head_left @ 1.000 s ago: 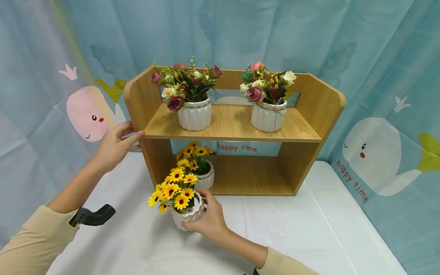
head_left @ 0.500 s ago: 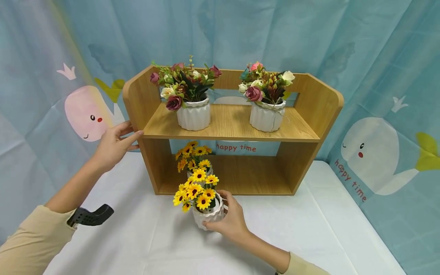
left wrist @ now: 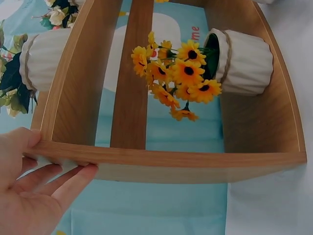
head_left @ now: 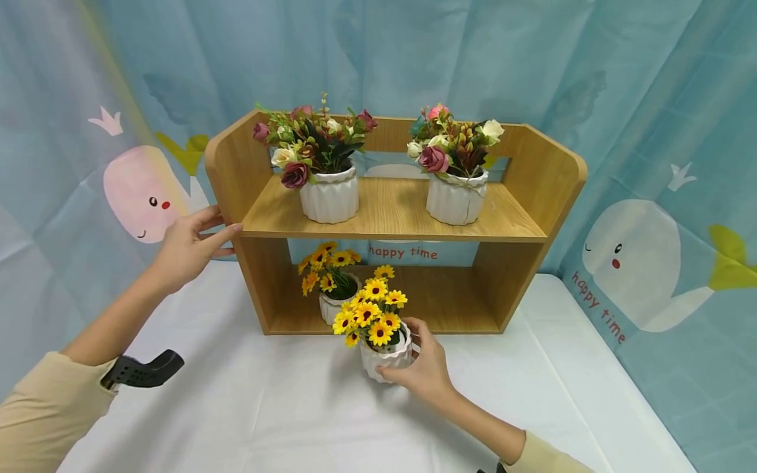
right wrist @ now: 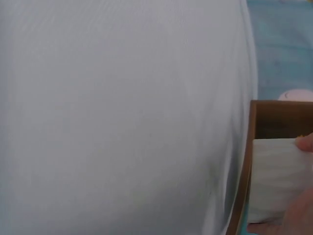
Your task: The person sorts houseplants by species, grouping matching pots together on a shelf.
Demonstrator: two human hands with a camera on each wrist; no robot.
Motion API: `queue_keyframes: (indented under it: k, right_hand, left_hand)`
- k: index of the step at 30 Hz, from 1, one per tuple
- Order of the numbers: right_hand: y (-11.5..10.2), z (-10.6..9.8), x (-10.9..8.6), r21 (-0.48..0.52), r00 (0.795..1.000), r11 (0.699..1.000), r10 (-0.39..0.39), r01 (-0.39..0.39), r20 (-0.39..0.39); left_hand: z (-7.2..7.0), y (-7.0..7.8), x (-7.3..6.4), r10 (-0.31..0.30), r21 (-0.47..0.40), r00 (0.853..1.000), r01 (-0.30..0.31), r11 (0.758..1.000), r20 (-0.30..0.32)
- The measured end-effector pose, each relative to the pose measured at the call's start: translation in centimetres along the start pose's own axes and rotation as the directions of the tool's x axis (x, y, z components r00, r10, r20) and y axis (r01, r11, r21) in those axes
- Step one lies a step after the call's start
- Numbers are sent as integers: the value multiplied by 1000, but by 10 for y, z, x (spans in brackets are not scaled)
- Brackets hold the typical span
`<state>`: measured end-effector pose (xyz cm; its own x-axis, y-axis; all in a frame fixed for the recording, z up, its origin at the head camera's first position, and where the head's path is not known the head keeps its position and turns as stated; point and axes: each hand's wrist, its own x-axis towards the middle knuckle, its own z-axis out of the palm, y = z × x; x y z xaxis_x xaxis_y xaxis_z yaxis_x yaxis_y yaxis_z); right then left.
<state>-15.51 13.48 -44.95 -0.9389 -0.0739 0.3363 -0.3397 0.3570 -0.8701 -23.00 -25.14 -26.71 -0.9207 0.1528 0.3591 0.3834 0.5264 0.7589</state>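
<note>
My right hand (head_left: 428, 364) holds a white ribbed pot of artificial sunflowers (head_left: 384, 358) from its right side, thumb in front and fingers around the back. This pot is just in front of the wooden shelf (head_left: 393, 220); whether its base touches the cloth I cannot tell. In the right wrist view, only part of the white pot (right wrist: 276, 176) and hand shows. My left hand (head_left: 183, 253) grips the shelf's left side panel, thumb at the front edge, fingers along the outside. A second sunflower pot (left wrist: 247, 61) stands on the lower shelf at the left.
Two white pots of artificial roses stand on the upper shelf, one at left (head_left: 330, 197) and one at right (head_left: 457, 199). White cloth (head_left: 284, 407) covers the table. A blue printed curtain (head_left: 390, 59) hangs behind and at both sides.
My right hand has carried the sunflower pot to the right and slightly up, exposing more of the pot on the lower shelf. The left hand keeps its hold on the shelf.
</note>
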Motion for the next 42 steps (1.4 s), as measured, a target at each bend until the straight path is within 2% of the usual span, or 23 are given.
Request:
queue_keyframes:
  k: [8, 13, 16, 20, 26, 34, 42]
  right_hand:
    - [9, -14, 10, -35, 999, 999, 11, -13, -46]
    - [13, -23, 18, -83, 996, 996, 21, -29, -86]
    - [18, -28, 24, -114, 994, 993, 8, -21, -113]
    - [25, -34, 31, -118, 990, 993, 0, -17, -144]
    - [32, -40, 41, -127, 981, 989, 45, -70, -189]
    - [39, -49, 53, -164, 970, 981, 58, -98, -235]
    - [48, -55, 64, -174, 959, 977, 72, -123, -276]
  left_hand:
    - [2, 3, -1, 43, 124, 998, -38, 992, -38]
    - [5, 5, 0, 138, 160, 982, -117, 980, -131]
    - [6, 6, 2, 163, 191, 973, -130, 973, -166]
    - [7, 7, 2, 171, 220, 970, -131, 967, -171]
    - [8, 7, 1, 190, 228, 966, -148, 962, -176]
    - [10, 6, 2, 202, 237, 962, -156, 959, -185]
    - [11, 8, 1, 194, 241, 963, -147, 959, -184]
